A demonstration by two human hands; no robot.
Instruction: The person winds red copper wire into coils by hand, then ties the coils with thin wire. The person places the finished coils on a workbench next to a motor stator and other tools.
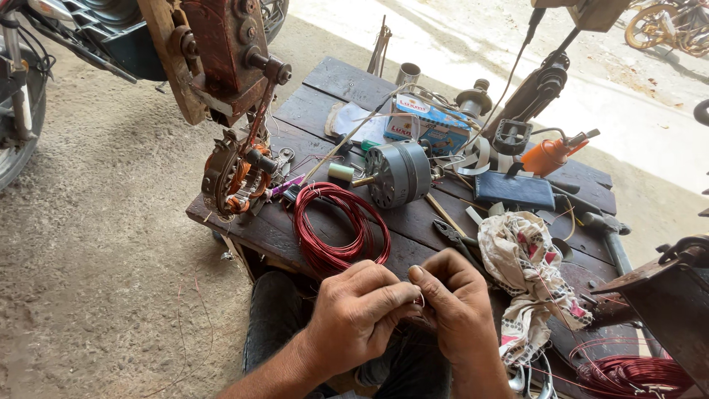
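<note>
My left hand (362,310) and my right hand (454,299) are held together low in the head view, fingertips pinching a thin wire between them; the wire itself is barely visible. Just beyond my hands a coil of red enamelled wire (336,225) lies on the dark wooden table (325,81). Behind the coil sits a grey round motor (399,174) with a shaft pointing left. A stator with copper windings (236,177) is clamped at the table's left edge under a rusty winding machine (221,52).
Pliers (454,236) and a patterned cloth (528,273) lie right of my hands. A blue box (428,122), a dark blue case (513,191), an orange tool (550,155) and another red wire coil (635,373) crowd the table. A motorcycle (44,44) stands at the left on sandy ground.
</note>
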